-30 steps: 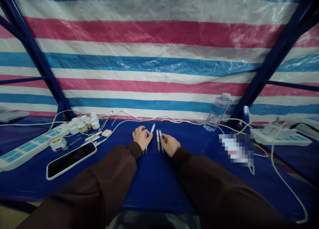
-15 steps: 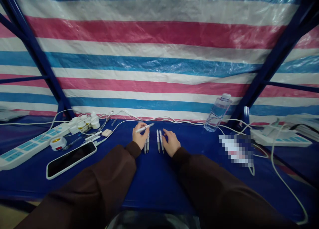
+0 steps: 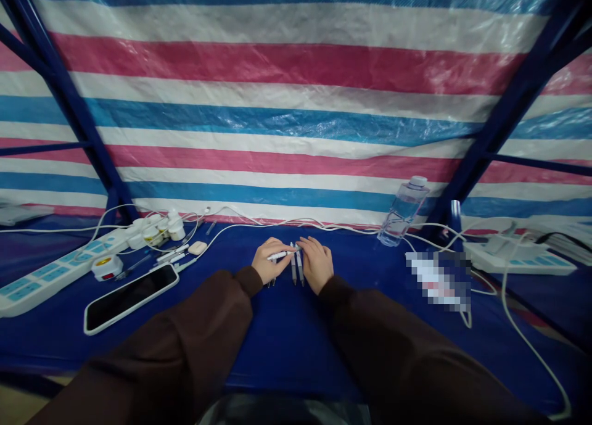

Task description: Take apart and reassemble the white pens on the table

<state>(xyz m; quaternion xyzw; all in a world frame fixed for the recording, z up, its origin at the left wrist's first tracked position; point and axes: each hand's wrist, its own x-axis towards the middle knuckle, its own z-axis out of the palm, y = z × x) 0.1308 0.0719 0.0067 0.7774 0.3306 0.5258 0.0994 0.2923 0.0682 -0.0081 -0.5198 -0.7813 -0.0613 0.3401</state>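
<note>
My left hand (image 3: 269, 261) has its fingers closed on a white pen (image 3: 278, 255), which lies nearly level and points to the right. The pen's far end meets the fingertips of my right hand (image 3: 317, 261), whose fingers are bent together and pinch it there; the exact grip is partly hidden. Two white-and-grey pens (image 3: 296, 269) lie side by side on the blue table (image 3: 296, 338), just left of my right palm. Under my left hand the lower tips of other pens (image 3: 272, 282) show, their upper parts covered by the hand.
To the left are a phone (image 3: 132, 298), a long power strip (image 3: 60, 268) with plugs, a round white-and-yellow item (image 3: 107, 267) and a small pale case (image 3: 198, 248). A clear bottle (image 3: 403, 212), a blurred-out item (image 3: 437, 283) and another power strip (image 3: 522, 258) stand right. Cables run along the back.
My left hand has moved slightly right, bringing its pen across to my right hand. My right hand's fingers have moved left and closed at the pen's end.
</note>
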